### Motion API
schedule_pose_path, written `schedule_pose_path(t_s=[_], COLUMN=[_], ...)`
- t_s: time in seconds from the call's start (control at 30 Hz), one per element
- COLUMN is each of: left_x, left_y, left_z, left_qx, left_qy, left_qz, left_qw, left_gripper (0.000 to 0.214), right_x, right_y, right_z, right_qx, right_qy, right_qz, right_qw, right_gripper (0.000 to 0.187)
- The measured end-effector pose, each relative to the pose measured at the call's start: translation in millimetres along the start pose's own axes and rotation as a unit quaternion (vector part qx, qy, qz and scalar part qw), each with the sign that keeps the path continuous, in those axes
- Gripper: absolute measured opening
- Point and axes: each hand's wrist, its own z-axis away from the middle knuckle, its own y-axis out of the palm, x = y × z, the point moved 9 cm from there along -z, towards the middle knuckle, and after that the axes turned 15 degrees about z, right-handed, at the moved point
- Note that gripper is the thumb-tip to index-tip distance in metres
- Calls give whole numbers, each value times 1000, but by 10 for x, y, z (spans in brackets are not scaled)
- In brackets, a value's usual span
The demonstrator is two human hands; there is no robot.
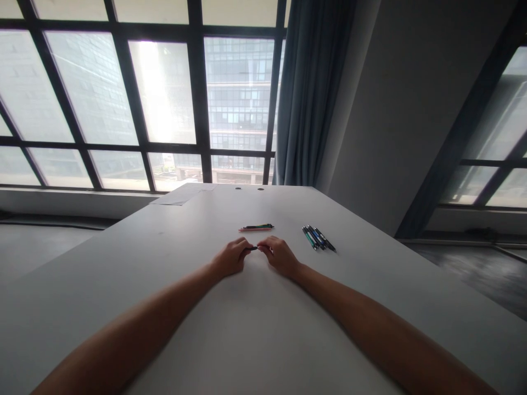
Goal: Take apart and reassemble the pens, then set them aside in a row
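Note:
My left hand and my right hand rest close together on the white table, fingers curled. Between them they pinch a dark pen, one hand at each end; most of it is hidden by the fingers. Just beyond the hands lie two pens side by side, one dark with green, one pinkish. To the right of my right hand lies a bundle of several pens, dark, blue and green, angled toward the right.
A sheet of paper lies at the table's far left corner, near two cable holes. Large windows and a grey-blue curtain stand behind the table. The floor drops away on both sides.

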Motion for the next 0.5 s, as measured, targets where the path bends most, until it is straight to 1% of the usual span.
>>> schedule_pose_path(t_s=[0.13,0.3,0.37,0.5], left_x=[-6,-29,-32,-35], left_y=[-8,-11,-2,25], left_z=[-5,-9,-10,-4], left_qx=[-5,-8,-6,7], left_qy=[-6,-1,-1,5], left_qz=[9,11,9,-2], left_qw=[1000,1000,1000,1000], left_gripper=[20,20,20,20], right_x=[60,23,23,5], right_y=[-35,-31,-9,77], right_z=[-9,-18,-21,-21], right_qx=[-7,-3,8,50], right_qy=[-14,24,25,25], right_qz=[-27,-32,-18,15], right_qw=[1000,999,999,998], right_gripper=[12,10,13,25])
